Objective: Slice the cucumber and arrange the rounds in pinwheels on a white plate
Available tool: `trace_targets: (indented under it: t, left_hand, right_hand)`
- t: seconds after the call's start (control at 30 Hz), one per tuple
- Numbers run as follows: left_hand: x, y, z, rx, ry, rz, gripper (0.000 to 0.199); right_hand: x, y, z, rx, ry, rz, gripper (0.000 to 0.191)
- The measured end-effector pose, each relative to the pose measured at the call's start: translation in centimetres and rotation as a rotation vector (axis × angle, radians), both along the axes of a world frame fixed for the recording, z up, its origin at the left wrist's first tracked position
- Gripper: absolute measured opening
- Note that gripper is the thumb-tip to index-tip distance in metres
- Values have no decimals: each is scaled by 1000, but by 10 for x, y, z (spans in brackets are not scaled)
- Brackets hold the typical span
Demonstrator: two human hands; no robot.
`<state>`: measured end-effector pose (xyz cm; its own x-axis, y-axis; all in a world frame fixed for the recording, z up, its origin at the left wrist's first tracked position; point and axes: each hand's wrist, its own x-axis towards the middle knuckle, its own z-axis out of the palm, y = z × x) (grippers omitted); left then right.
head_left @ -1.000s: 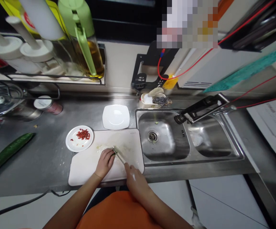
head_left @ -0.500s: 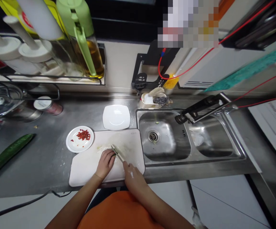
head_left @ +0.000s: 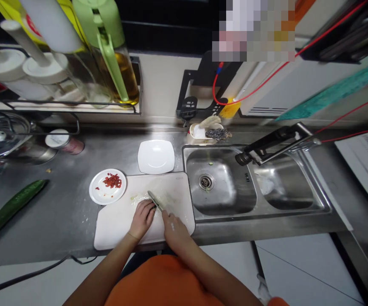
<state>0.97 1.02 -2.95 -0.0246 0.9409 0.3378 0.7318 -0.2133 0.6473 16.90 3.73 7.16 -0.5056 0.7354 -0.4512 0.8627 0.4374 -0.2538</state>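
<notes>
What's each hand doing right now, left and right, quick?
Left hand: curled, pressing a small green vegetable piece, mostly hidden, onto the cutting board.
Right hand: closed around the handle of the knife.

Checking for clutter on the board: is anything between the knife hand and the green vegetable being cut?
Nothing visible. The right hand holds the knife right beside the left hand, which pins the vegetable on the board.
</notes>
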Motion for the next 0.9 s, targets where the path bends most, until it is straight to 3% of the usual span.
trace_targets:
  t: [0.2,0.37,0.67,0.9]
  left_hand:
    - [0,0,1,1,0,-1,20]
    - [0,1,2,18,11,-3,20]
    - [0,-1,0,22,15,21,19]
    - [0,-2,0,19,39,32,18]
  right_hand:
    - [-9,6,-4,-100,-7,-114,38]
    - [0,4,-7,-79,-3,-114,40]
    - [25,-20,21,-73,-60,-96,48]
    - [27,-23,25,-124,-71,-108,45]
